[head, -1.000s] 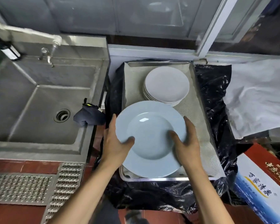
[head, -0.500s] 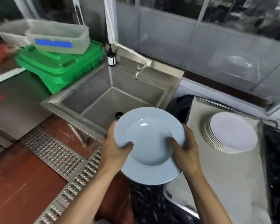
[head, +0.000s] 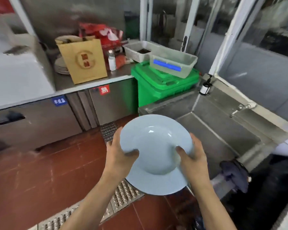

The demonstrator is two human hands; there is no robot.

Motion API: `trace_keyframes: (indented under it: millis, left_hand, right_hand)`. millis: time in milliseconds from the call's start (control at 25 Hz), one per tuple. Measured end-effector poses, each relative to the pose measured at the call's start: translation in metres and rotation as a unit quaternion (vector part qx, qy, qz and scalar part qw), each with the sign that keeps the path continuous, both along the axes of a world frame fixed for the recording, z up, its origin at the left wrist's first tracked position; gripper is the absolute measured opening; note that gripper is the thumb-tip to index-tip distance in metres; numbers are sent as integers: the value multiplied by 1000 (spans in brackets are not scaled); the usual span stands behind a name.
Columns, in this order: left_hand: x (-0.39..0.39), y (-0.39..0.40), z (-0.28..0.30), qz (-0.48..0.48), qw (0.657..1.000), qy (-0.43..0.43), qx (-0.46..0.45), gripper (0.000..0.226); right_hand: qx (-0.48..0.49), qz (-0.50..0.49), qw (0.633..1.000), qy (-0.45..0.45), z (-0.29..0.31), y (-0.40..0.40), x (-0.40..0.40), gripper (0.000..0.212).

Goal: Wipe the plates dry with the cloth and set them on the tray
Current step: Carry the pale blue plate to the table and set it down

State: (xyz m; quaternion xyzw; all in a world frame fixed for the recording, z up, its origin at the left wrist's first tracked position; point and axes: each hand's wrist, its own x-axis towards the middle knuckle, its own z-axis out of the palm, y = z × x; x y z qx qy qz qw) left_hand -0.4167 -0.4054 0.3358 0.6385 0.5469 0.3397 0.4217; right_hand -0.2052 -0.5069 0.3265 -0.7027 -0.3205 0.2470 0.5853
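Observation:
A pale blue deep plate [head: 154,146] is held in front of me above the red floor, face up and tilted slightly. My left hand [head: 118,156] grips its left rim with the thumb on the inner face. My right hand [head: 192,161] grips the right rim the same way. A dark cloth [head: 234,176] lies bunched on the sink's near right corner. The tray and the stack of plates on it are out of view.
A steel sink [head: 214,130] lies to the right, with a tap [head: 239,109] and a soap bottle [head: 205,86]. A green bin [head: 161,87] carries a clear tub [head: 173,63]. On the steel counter [head: 63,83] stand a paper bag [head: 83,60] and stacked plates [head: 61,66]. Floor grates [head: 123,195] run underfoot.
My view has swung left from the tray past the sink to the counter and bin. Both hands kept their hold and carried the blue plate off the tray.

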Motion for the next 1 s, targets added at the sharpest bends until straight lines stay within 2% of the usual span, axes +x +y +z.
trace_keyframes:
  millis: [200,520,760,1000]
  left_hand:
    - [-124,28,7,147,989,0,1,88]
    - [-280,16,5,376,927,5,-8,91]
    - [-364,17,7,533,846,13,-30,95]
    - [-431,-30,3,682,730,28,-25,96]
  right_hand:
    - [6,134,990,-44,7,91,-105,61]
    - [19,352,932,-84,-3,198,-270,65]
    - [26,525,849,-55,-7,270,-396,65]
    - [29,686,724,-66,-7,286,-533,64]
